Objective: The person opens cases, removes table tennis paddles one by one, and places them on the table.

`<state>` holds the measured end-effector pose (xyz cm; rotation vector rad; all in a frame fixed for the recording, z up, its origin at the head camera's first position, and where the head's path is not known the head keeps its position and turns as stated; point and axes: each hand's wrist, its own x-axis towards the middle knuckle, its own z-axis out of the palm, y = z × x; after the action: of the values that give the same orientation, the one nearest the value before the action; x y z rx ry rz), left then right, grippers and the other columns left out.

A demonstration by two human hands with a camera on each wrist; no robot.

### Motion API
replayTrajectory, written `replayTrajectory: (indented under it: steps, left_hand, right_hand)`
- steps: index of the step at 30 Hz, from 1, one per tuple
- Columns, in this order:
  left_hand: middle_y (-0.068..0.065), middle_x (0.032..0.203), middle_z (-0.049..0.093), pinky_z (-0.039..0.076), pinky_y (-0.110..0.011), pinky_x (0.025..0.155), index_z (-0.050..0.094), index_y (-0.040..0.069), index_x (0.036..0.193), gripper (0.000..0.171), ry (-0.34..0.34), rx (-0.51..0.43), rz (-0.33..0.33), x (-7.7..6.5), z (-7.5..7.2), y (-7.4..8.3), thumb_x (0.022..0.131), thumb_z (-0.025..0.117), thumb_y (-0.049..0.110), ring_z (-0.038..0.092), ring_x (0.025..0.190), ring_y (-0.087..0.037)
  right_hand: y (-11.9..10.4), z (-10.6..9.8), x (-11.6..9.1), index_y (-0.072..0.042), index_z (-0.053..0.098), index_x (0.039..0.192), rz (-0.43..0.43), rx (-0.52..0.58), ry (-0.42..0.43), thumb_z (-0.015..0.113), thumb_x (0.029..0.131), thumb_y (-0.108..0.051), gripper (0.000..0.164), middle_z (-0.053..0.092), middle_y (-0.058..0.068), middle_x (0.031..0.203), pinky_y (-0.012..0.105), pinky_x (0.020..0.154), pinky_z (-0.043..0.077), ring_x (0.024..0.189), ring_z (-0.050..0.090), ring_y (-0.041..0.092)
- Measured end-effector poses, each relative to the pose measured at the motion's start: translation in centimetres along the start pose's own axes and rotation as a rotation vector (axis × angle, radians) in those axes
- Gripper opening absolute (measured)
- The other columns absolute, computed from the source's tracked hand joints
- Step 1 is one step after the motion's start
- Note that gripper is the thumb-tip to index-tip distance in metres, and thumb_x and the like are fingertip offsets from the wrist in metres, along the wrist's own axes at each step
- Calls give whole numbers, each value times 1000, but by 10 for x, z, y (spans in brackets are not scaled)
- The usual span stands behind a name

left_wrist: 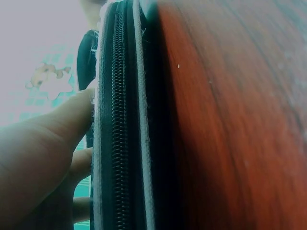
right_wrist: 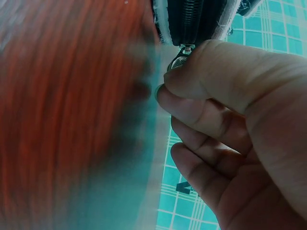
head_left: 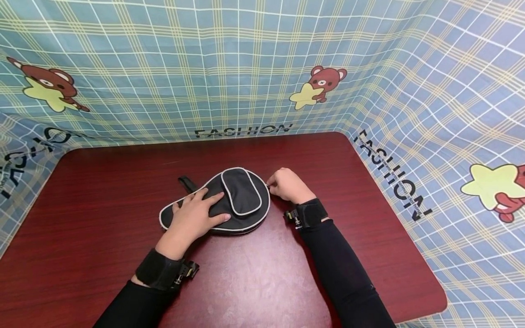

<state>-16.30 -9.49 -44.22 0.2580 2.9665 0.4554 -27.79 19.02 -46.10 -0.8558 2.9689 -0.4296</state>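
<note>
A black paddle-shaped zip case (head_left: 213, 207) with white piping lies flat on the table, its round end to the right. A small pocket (head_left: 243, 191) sits on its top face. My left hand (head_left: 193, 216) rests on the narrower part with fingers spread. At the round end, my right hand (head_left: 289, 184) pinches the metal zipper pull (right_wrist: 178, 61) between thumb and forefinger, the other fingers curled below. Along the case's side, the zipper teeth (left_wrist: 118, 115) run closed in the left wrist view.
The dark red wooden table (head_left: 98, 218) has rounded corners. A black strap loop (head_left: 187, 183) sticks out from the case's far side. Plaid cloth (head_left: 254, 82) with bears and stars hangs behind the table and at both sides.
</note>
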Motion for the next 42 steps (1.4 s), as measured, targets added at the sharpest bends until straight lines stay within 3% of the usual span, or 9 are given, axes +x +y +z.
replayTrajectory:
  steps: [13,25,42]
  left_hand:
    - [-21,158,34,21,-84,98,48,31,150,71,6,2,-13,-1,1,3,88,65,62,34,138,-57]
    - [-20,157,35,21,-85,97,48,31,150,72,19,8,-34,-3,4,9,88,63,65,35,138,-56]
    - [-20,159,33,21,-86,97,46,31,152,73,-16,17,-76,-4,3,16,89,62,64,34,139,-56]
  right_hand:
    - [-2,-2,-1,-10,81,100,24,11,-17,71,82,-9,20,78,3,99,38,97,50,105,67,27]
    - [-1,-2,1,-11,82,96,17,-11,16,72,80,-8,19,78,2,95,38,96,51,101,69,27]
    - [-2,-1,1,-10,82,97,15,5,9,71,81,-9,20,78,4,96,37,90,54,96,71,24]
